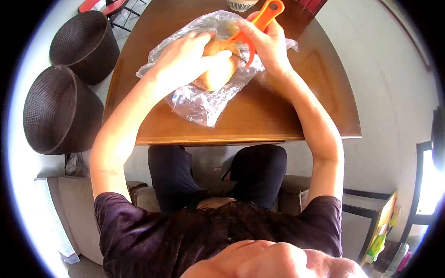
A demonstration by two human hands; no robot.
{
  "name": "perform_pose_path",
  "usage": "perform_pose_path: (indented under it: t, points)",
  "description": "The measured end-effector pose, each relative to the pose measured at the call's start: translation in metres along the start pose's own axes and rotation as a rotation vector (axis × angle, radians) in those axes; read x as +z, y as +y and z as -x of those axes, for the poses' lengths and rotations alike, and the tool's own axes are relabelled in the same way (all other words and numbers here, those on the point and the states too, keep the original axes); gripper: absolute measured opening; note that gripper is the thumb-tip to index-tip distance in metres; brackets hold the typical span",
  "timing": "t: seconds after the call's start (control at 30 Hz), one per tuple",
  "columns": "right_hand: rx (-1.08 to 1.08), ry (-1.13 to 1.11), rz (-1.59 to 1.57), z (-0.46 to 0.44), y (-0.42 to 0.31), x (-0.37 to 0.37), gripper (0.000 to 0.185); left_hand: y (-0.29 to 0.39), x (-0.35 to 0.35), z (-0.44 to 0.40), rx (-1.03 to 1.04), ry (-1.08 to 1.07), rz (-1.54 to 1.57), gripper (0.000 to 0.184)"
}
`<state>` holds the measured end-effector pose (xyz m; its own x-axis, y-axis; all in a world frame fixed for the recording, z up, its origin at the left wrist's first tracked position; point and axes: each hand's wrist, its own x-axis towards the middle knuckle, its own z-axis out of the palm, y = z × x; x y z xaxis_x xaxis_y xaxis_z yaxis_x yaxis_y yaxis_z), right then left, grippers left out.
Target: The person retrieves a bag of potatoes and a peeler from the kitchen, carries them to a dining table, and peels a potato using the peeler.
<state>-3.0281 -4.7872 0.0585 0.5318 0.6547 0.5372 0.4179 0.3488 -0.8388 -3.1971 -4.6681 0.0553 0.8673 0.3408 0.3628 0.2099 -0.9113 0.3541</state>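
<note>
My left hand [189, 56] is wrapped over a large tan, oblong fruit or root vegetable [217, 76]; its exact kind is not clear. In my right hand [272, 42] is an orange peeler [265, 16] with a hole at the end of its handle. The peeler's forked head sits at the right side of the tan piece, close to my left thumb; whether the blade touches it I cannot tell. Beneath both lies a crumpled clear plastic bag [204, 110] spread on the wooden table [250, 123]. Another yellowish lump [232, 28] shows partly behind the peeler.
A patterned bowl [241, 4] stands at the table's far edge. Two dark woven baskets [51, 111] are at the left, near a red chair [104, 8]. Below the table's front edge are my legs and a grey sofa [76, 204]. A rack with colourful items [378, 245] is at the lower right.
</note>
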Motion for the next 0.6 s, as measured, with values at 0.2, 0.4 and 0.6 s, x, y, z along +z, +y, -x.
perform_pose_path:
  t: [0.2, 0.4, 0.6]
  points:
    - [0.145, -0.021, -0.007, 0.005, 0.003, -0.009, 0.030, 0.003, -0.008, 0.011, 0.229, 0.023, -0.174, 0.083]
    - [0.301, -0.149, -0.223, 0.008, 0.007, -0.010, 0.029, 0.001, 0.013, 0.012, -0.061, -0.168, 0.244, 0.070]
    - [0.308, -0.359, -0.101, 0.022, -0.019, 0.003, 0.026, 0.003, 0.008, 0.017, 0.021, -0.093, 0.492, 0.061]
